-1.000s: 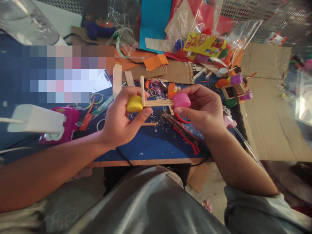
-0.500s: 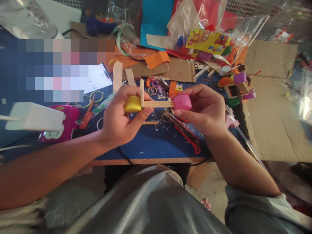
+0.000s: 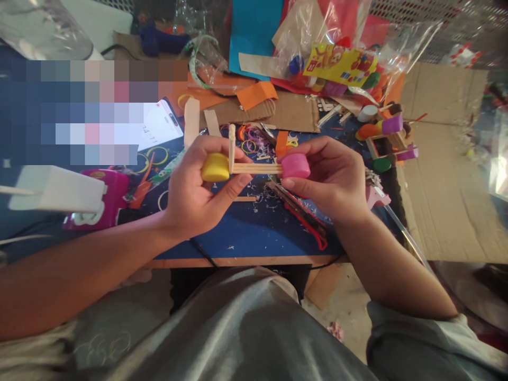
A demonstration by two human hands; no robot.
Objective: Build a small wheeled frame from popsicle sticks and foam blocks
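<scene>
Over a blue board (image 3: 254, 233) I hold a small craft piece of wooden sticks (image 3: 256, 168) with a bottle cap at each end. My left hand (image 3: 196, 190) is closed on the yellow cap (image 3: 215, 167) and the upright stick beside it. My right hand (image 3: 331, 177) pinches the pink cap (image 3: 296, 165) at the other end. The sticks run level between both hands.
A red-handled cutter (image 3: 304, 217) lies under my right hand among wood shavings. Rubber bands (image 3: 254, 140), orange paper, cardboard and a bag of caps (image 3: 341, 63) crowd the back. A second cap-and-stick model (image 3: 384, 143) stands right. A pink box (image 3: 105, 198) and a phone (image 3: 159, 129) sit left.
Both hands and the stick piece have stayed almost still; the view has only shifted slightly.
</scene>
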